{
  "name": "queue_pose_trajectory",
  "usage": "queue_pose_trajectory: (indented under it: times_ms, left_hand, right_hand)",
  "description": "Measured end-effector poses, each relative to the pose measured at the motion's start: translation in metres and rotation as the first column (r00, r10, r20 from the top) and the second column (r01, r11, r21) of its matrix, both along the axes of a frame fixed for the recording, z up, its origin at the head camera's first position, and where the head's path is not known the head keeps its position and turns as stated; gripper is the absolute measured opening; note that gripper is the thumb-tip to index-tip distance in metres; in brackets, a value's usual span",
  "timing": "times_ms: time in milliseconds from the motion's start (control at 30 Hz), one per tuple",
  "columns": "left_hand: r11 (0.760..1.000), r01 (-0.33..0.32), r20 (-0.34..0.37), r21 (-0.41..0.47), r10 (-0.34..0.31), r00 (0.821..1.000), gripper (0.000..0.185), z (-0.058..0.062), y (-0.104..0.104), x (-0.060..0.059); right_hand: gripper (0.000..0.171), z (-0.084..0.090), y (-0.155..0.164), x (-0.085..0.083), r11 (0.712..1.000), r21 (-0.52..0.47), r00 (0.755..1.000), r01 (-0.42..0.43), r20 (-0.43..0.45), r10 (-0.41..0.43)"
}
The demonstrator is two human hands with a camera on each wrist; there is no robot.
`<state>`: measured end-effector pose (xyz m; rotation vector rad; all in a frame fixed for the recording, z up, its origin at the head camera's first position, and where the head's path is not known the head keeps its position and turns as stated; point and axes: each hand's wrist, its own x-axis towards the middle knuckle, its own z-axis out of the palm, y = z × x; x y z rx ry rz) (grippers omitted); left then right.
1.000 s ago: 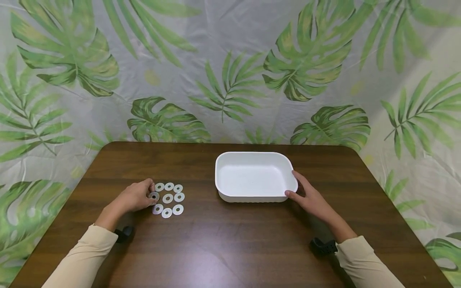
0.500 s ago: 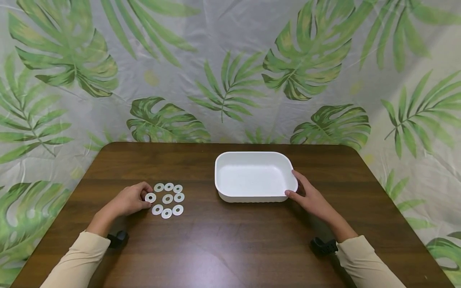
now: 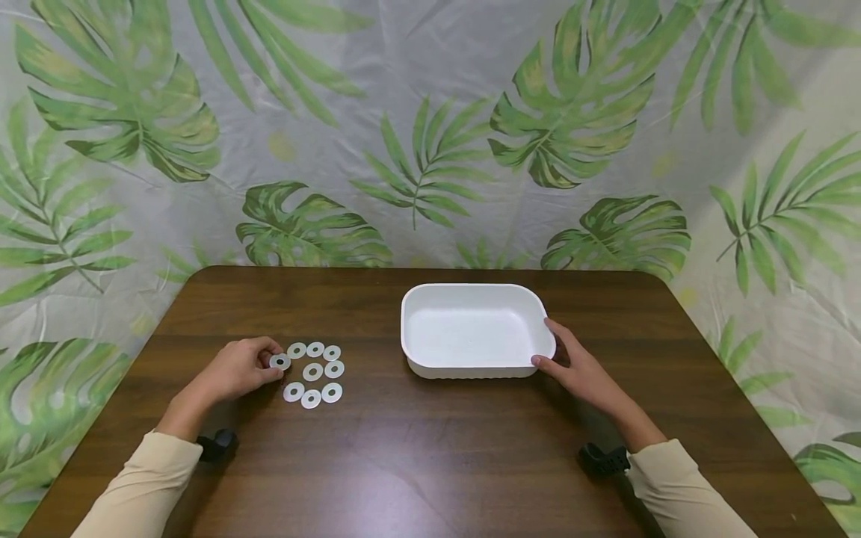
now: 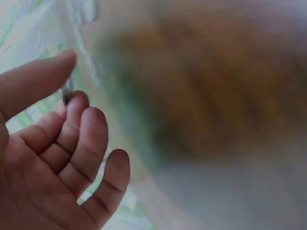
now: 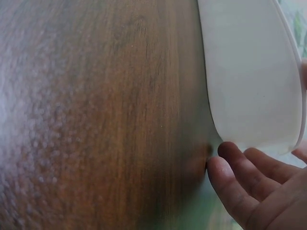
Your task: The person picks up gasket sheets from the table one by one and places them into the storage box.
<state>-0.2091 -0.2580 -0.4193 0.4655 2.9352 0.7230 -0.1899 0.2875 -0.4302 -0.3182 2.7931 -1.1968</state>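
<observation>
My left hand pinches one white washer at the left edge of a group of several flat white washers lying on the brown table. In the blurred left wrist view the washer's rim shows between thumb and forefinger of the left hand. A white, empty rectangular tray stands at the table's middle right. My right hand holds its near right corner, thumb at the front wall and fingers along the right side. In the right wrist view the fingers touch the tray's wall.
A leaf-print curtain hangs behind the table's far edge. Black wrist straps sit at both cuffs. Bare wood lies between the washers and the tray and along the table's front.
My left hand drew one washer a little left out of the group and now pinches it, tilted, in its fingertips. The right hand and tray have stayed still.
</observation>
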Motion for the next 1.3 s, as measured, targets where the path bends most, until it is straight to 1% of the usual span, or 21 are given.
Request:
queue_pose_trajectory:
  times_ms: [100, 267, 367, 467, 567, 667, 800, 1133, 1300]
  left_hand:
    - [0.998, -0.007, -0.035, 0.058, 0.009, 0.999, 0.026, 0.009, 0.004, -0.002]
    - [0.987, 0.007, -0.075, 0.162, 0.006, 0.997, 0.026, 0.024, 0.016, -0.006]
    - [0.979, 0.02, -0.075, 0.204, -0.004, 0.997, 0.027, 0.034, 0.027, -0.009]
    - [0.964, 0.03, -0.059, 0.263, -0.015, 0.998, 0.029, 0.045, 0.041, -0.011]
    - [0.942, 0.04, -0.051, 0.332, -0.025, 0.998, 0.032, 0.055, 0.057, -0.015]
    - [0.92, 0.069, -0.073, 0.386, -0.044, 0.996, 0.034, 0.063, 0.072, -0.019]
    - [0.898, 0.103, -0.085, 0.428, -0.073, 0.994, 0.034, 0.069, 0.087, -0.023]
    - [0.875, 0.129, -0.086, 0.466, -0.1, 0.991, 0.037, 0.077, 0.107, -0.033]
    - [0.858, 0.154, -0.086, 0.491, -0.128, 0.988, 0.039, 0.083, 0.118, -0.036]
  right_hand:
    - [0.08, 0.0, 0.0, 0.0, 1.0, -0.007, 1.0, -0.001, 0.002, 0.001]
    - [0.08, 0.001, -0.001, 0.0, 1.0, -0.013, 1.0, -0.007, 0.005, 0.007]
    - [0.079, 0.001, 0.0, 0.0, 1.0, -0.016, 1.0, -0.012, 0.005, 0.012]
    - [0.079, 0.002, 0.001, 0.0, 1.0, -0.018, 1.0, -0.016, 0.005, 0.016]
    - [0.079, 0.002, 0.001, 0.0, 1.0, -0.019, 1.0, -0.017, 0.002, 0.017]
    - [0.079, 0.002, 0.001, 0.0, 1.0, -0.026, 1.0, -0.016, 0.001, 0.016]
    - [0.08, 0.002, 0.0, 0.001, 0.999, -0.032, 1.0, -0.016, 0.009, 0.016]
    - [0.079, 0.0, 0.001, -0.001, 1.0, -0.022, 1.0, -0.015, 0.001, 0.015]
    - [0.079, 0.0, 0.001, -0.001, 0.999, -0.037, 1.0, -0.028, 0.0, 0.028]
